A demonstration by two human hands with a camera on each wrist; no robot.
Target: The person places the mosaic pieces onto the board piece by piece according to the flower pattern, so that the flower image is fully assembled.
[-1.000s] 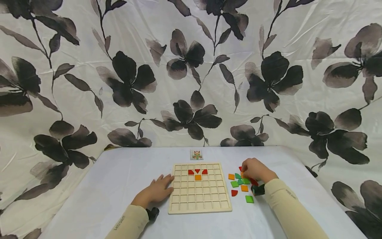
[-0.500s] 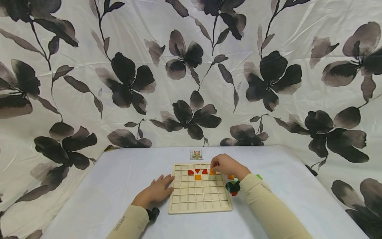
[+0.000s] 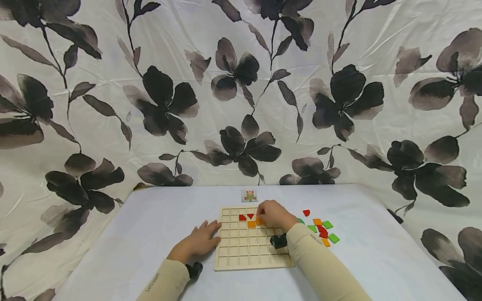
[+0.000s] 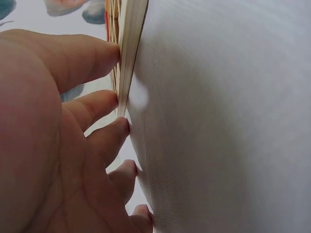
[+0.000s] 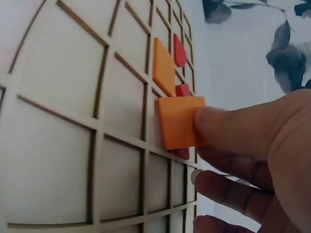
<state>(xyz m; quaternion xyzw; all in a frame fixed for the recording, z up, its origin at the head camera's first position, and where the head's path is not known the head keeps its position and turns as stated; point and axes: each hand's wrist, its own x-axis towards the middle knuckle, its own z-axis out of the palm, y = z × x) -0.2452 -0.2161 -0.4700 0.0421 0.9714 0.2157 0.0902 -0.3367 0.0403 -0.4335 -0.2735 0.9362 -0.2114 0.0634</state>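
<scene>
In the head view a wooden grid board (image 3: 237,251) lies on the table. My right hand (image 3: 274,214) pinches an orange square tile (image 5: 181,122) between thumb and fingers; the right wrist view shows it tilted over a cell beside another orange square tile (image 5: 164,67). That second tile lies in the grid, below a row of red pieces (image 3: 242,218); one of them is mostly hidden behind the held tile. My left hand (image 3: 199,241) rests at the board's left edge, fingers straight, and the left wrist view shows thumb and fingertips touching the board's side (image 4: 130,53).
Loose red, orange and green tiles (image 3: 327,225) are scattered right of the board, partly hidden by the right sleeve (image 3: 320,255). A small pattern card (image 3: 249,195) lies behind the board. Floral cloth (image 3: 233,104) hangs behind the white table (image 3: 158,217).
My right hand has come from the loose tiles to the board, bringing an orange square tile leftward to beside the placed orange one. The left hand has stayed at the board's edge.
</scene>
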